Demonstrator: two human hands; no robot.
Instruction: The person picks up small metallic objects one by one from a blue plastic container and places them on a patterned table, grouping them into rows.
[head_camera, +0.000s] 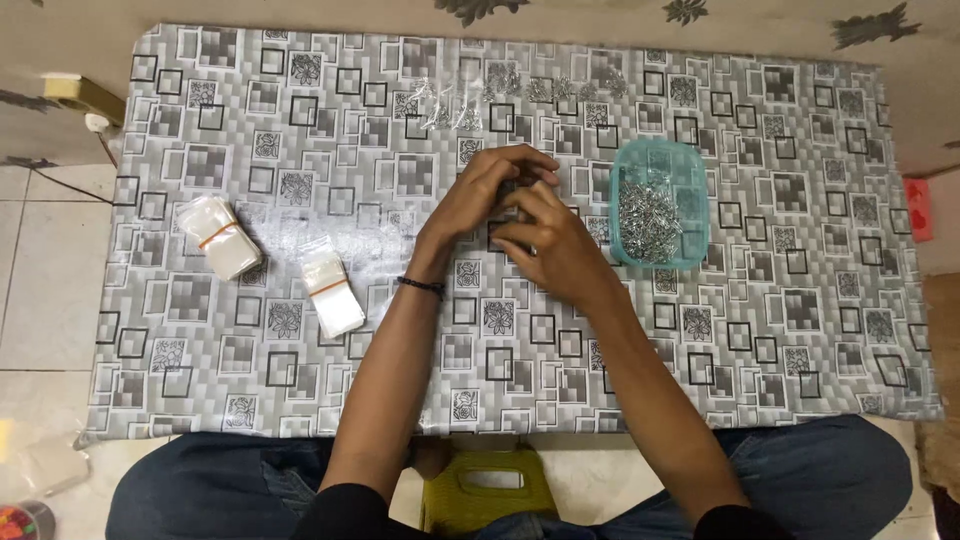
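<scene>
A patterned grey counter (250, 120) fills the room's middle. The left hand (487, 190) and right hand (548, 238) meet, fingers curled around something too small to tell. At three o'clock sits a teal tub of metal parts (660, 203).

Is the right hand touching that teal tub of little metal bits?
Apart. In the head view a strip of patterned tablecloth shows between the right hand and the teal tub; the hand meets the left hand instead.
</scene>
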